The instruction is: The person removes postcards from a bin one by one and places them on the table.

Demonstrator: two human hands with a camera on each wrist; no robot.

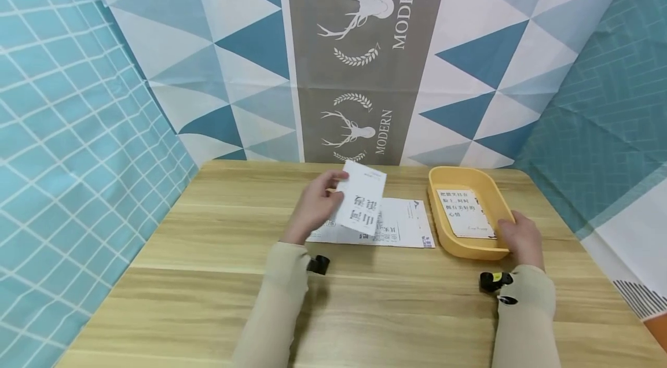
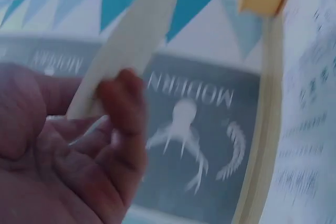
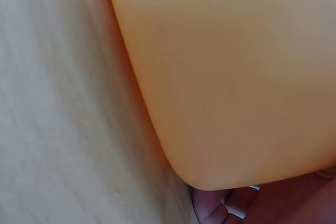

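My left hand [image 1: 314,203] pinches a white card [image 1: 363,194] with dark printed characters by its left edge, holding it tilted over a printed paper sheet [image 1: 414,223] on the table. In the left wrist view the card [image 2: 131,40] shows nearly edge-on between thumb and fingers. A yellow plastic tray [image 1: 442,228] stands to the right of the sheet. Around its right front rim my right hand [image 1: 523,240] is curled, thumb over the edge. Inside the tray lies a white card [image 1: 465,213] with printed lines. The tray's outer wall [image 3: 226,98] fills much of the right wrist view.
The wooden table [image 1: 208,293] ends at a back edge just behind the tray. A patterned cloth backdrop [image 1: 250,67] rises there, and blue cloth [image 1: 68,125] hangs along the left side. Each wrist carries a small black camera [image 1: 319,264].
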